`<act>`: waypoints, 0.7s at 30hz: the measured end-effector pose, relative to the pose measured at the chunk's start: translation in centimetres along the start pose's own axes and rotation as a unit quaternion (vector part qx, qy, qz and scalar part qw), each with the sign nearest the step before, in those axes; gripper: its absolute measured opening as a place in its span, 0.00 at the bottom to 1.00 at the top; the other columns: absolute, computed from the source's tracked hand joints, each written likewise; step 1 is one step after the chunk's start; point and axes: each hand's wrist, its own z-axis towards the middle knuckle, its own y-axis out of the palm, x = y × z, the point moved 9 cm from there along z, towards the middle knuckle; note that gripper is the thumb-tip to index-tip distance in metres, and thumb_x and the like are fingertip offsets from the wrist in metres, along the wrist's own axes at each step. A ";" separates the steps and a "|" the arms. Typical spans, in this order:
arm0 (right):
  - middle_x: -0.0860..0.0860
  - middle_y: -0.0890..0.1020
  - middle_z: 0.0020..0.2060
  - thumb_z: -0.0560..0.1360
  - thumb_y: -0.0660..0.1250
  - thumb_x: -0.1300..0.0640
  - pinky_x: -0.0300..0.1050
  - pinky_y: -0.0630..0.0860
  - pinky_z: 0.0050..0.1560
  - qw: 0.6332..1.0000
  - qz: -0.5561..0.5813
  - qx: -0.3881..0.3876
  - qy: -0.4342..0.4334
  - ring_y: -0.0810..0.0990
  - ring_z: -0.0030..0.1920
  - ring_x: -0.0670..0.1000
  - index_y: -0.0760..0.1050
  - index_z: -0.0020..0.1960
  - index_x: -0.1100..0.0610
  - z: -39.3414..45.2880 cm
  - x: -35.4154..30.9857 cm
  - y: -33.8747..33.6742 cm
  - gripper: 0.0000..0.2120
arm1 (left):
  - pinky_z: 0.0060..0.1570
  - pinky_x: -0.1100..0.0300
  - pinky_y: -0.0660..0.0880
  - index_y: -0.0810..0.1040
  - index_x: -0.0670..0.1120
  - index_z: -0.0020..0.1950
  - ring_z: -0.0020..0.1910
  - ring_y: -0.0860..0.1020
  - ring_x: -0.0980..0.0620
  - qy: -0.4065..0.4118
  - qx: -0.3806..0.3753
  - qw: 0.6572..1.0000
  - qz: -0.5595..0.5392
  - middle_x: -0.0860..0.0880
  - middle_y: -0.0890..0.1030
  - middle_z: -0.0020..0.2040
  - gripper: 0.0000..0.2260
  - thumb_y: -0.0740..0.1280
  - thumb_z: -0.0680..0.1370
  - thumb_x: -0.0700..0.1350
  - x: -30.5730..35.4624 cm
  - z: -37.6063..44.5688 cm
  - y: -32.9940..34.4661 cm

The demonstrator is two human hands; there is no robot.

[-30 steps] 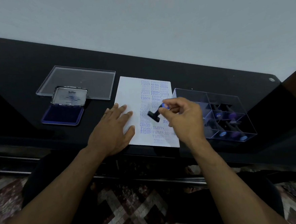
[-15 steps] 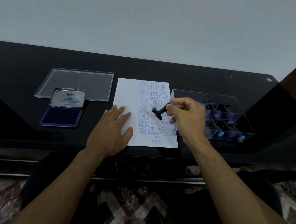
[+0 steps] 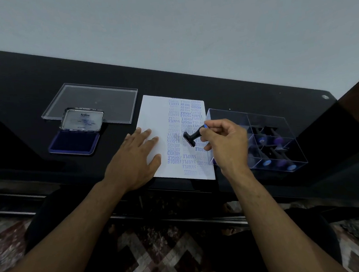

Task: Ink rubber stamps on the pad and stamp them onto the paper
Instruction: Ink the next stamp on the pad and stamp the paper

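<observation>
Rubber stamp point(image 3: 190, 138), tilted above the crowded paper point(image 3: 158, 116), is pinched in our right hand point(image 3: 226, 145); our left hand point(image 3: 133, 160) lies flat on the sheet. Landing tilted, we might smudge. Farther left, the ink pad point(image 3: 73, 141) sits open on the table point(image 3: 22, 87)

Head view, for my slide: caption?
Right hand tilts stamp over printed paper; left hand steadies it.

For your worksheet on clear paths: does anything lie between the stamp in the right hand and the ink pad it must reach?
Yes: the left hand, flat on the paper, lies between the stamp held by the right hand and the open ink pad. The stamp must pass over it.
</observation>
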 end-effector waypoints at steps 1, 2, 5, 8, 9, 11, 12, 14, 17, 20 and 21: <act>0.54 0.85 0.40 0.72 0.74 0.63 0.39 0.78 0.31 1.000 0.000 -0.001 0.000 0.85 0.38 0.52 0.82 0.49 0.56 0.0 0.0 0.0 0.07 | 0.79 0.53 0.44 0.65 0.50 0.79 0.82 0.49 0.51 0.000 0.000 1.000 -0.001 0.50 0.58 0.82 0.34 0.46 0.77 0.65 0.0 0.0 0.0; 0.54 0.85 0.40 0.72 0.74 0.63 0.39 0.78 0.31 1.000 0.001 0.000 0.000 0.85 0.39 0.52 0.82 0.49 0.56 0.0 0.0 0.1 0.06 | 0.79 0.53 0.44 0.65 0.50 0.79 0.82 0.49 0.51 0.002 0.000 1.000 -0.006 0.50 0.58 0.82 0.35 0.46 0.77 0.65 0.0 0.0 0.0; 0.52 0.85 0.40 0.72 0.74 0.62 0.43 0.80 0.34 1.000 -0.009 0.002 -0.010 0.85 0.41 0.53 0.83 0.48 0.54 -0.1 -0.2 0.3 0.06 | 0.79 0.53 0.44 0.64 0.51 0.79 0.82 0.48 0.52 0.001 0.008 1.000 -0.027 0.51 0.58 0.82 0.34 0.48 0.77 0.64 0.0 0.0 -0.5; 0.48 0.85 0.40 0.72 0.75 0.60 0.51 0.83 0.43 0.999 -0.026 -0.003 -0.025 0.84 0.41 0.50 0.83 0.48 0.52 -0.3 -0.8 1.0 0.07 | 0.79 0.51 0.46 0.64 0.51 0.79 0.82 0.48 0.53 -0.003 0.027 0.999 -0.029 0.51 0.58 0.82 0.32 0.50 0.78 0.64 -0.5 -0.2 -1.8; 0.47 0.85 0.40 0.72 0.75 0.60 0.52 0.84 0.43 0.999 -0.027 -0.006 -0.030 0.84 0.41 0.50 0.83 0.49 0.51 -0.4 -1.0 1.5 0.07 | 0.80 0.50 0.48 0.65 0.51 0.79 0.82 0.49 0.52 -0.005 0.034 0.999 -0.027 0.51 0.59 0.81 0.32 0.50 0.78 0.64 -0.8 -0.4 -2.3; 0.47 0.84 0.40 0.72 0.75 0.60 0.54 0.83 0.43 0.999 -0.030 -0.014 -0.040 0.84 0.42 0.50 0.83 0.50 0.51 -0.6 -1.6 2.7 0.08 | 0.79 0.48 0.51 0.66 0.50 0.78 0.81 0.50 0.51 -0.015 0.045 0.999 -0.026 0.50 0.60 0.81 0.32 0.51 0.78 0.65 -1.8 -0.8 -3.6; 0.47 0.84 0.40 0.72 0.75 0.60 0.55 0.83 0.43 0.998 -0.031 -0.020 -0.045 0.84 0.42 0.50 0.83 0.50 0.51 -0.7 -1.8 3.4 0.09 | 0.79 0.46 0.53 0.67 0.50 0.78 0.81 0.51 0.51 -0.025 0.051 0.998 -0.027 0.50 0.61 0.81 0.32 0.52 0.78 0.64 -2.5 -1.1 -4.2; 0.46 0.84 0.40 0.72 0.75 0.60 0.56 0.83 0.43 0.997 -0.031 -0.036 -0.053 0.84 0.41 0.50 0.83 0.50 0.50 -0.9 -2.4 5.2 0.08 | 0.78 0.43 0.56 0.67 0.50 0.78 0.81 0.52 0.50 -0.047 0.060 0.997 -0.023 0.50 0.61 0.80 0.31 0.55 0.78 0.63 -4.1 -2.0 -5.4; 0.43 0.84 0.41 0.72 0.75 0.60 0.55 0.83 0.42 0.994 -0.051 -0.065 -0.072 0.83 0.40 0.46 0.83 0.50 0.51 -1.5 -3.3 8.3 0.08 | 0.78 0.43 0.56 0.67 0.50 0.78 0.81 0.53 0.49 -0.072 0.070 0.995 -0.010 0.50 0.62 0.80 0.29 0.58 0.80 0.62 -6.6 -3.7 -6.8; 0.43 0.84 0.42 0.72 0.75 0.59 0.53 0.83 0.42 0.988 -0.072 -0.098 -0.095 0.82 0.40 0.44 0.83 0.50 0.51 -2.3 -4.0 11.9 0.08 | 0.79 0.44 0.53 0.68 0.49 0.77 0.80 0.56 0.47 -0.099 0.085 0.991 0.009 0.48 0.64 0.79 0.30 0.56 0.79 0.62 -9.3 -5.6 -8.0; 0.43 0.84 0.43 0.72 0.75 0.59 0.51 0.83 0.42 0.986 -0.078 -0.111 -0.101 0.82 0.40 0.44 0.83 0.50 0.50 -2.6 -4.4 13.3 0.08 | 0.79 0.44 0.53 0.69 0.48 0.77 0.80 0.57 0.46 -0.108 0.088 0.990 0.018 0.47 0.65 0.79 0.31 0.54 0.79 0.63 -10.3 -6.3 -8.5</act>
